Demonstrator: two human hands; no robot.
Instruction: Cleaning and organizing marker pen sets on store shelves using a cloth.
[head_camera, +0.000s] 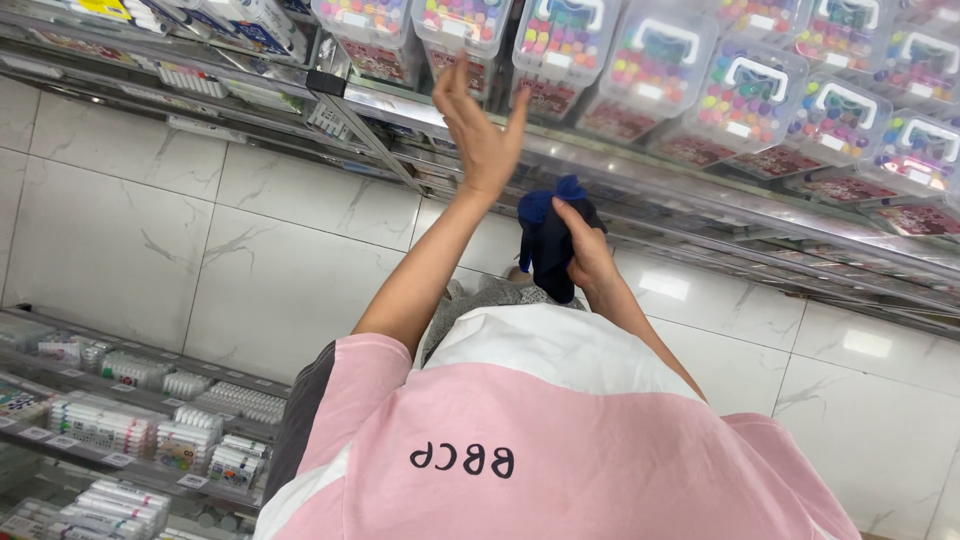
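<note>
Just below the shelf edge (640, 175), the right hand (590, 255) bunches a dark blue cloth (548, 240), which looks soft, light and limp, best gripped by its gathered middle, while the left hand (480, 135) is raised, fingers spread, holding nothing.

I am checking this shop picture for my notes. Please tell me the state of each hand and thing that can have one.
left hand: raised, open, fingers spread, holds nothing
right hand: closed on the cloth
cloth: dark blue, bunched, held up off the floor
marker cases: lids shut, standing in a row on the shelf
</note>
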